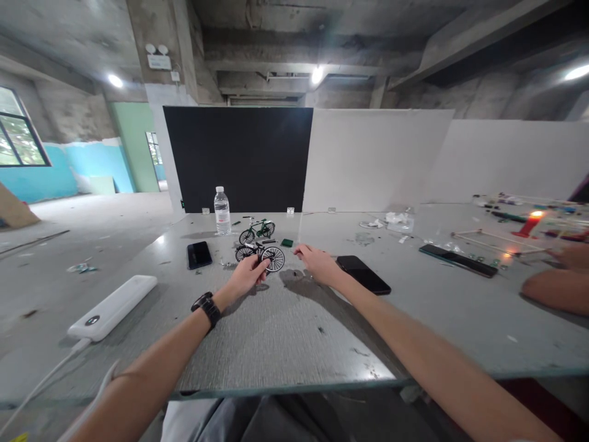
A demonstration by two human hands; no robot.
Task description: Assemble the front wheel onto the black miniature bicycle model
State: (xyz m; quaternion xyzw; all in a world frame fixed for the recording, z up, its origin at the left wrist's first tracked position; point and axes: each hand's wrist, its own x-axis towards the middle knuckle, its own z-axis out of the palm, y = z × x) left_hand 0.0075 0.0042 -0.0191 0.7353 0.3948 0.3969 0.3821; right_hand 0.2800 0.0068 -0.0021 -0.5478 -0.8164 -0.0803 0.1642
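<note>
My left hand (247, 275), with a black watch on its wrist, is closed on a small black model bicycle (275, 258) just above the table. The thumb lies against the spoked wheel. To its right, my right hand (315, 263) hovers apart from the bicycle with its fingertips pinched together; whether a small part sits between them is too small to tell. Behind the held model stands a green model bicycle (257, 230). A little dark green block (287, 243) lies between the two hands, farther back.
Phones lie left (199, 255) and right (363, 274) of my hands. A water bottle (221, 212) stands at the back; a white power bank (113, 308) with a cable is front left. At right are a long dark strip (458, 260), a lit red candle (528, 224) and another person's arm (559, 285).
</note>
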